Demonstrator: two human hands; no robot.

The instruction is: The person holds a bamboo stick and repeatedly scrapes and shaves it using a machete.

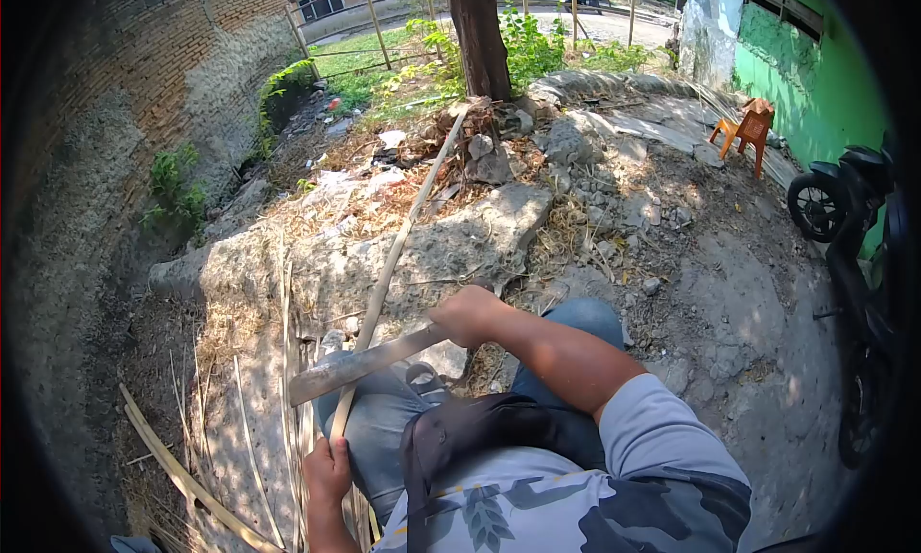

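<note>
Bamboo strip point(396, 253), by its look, is the piece being worked: it slants from beside the left thigh up over the broken ground, its far end near the foot of the tree trunk point(482, 40). Its near part is grasped by the left hand point(328, 469), with the thumb laid along it. The machete point(384, 355) is gripped firmly in the right hand point(468, 317), most of its handle hidden by the fist, and its blade is laid across the strip just beyond the left hand. Whether the edge has bitten in cannot be told.

The step appears to be a trimming or shaving one. For a clean result, the blade is best held at a low, even angle and driven away from the left hand — never back toward it or the jeans point(379, 428) close below. Light, repeated passes would be safer than one deep cut, since a long strip could flex or twist under pressure. The far end should be steadied on the ground, and the strip turned only once the blade is lifted. The loose strips point(287, 332) alongside are best left clear of the stroke.
</note>
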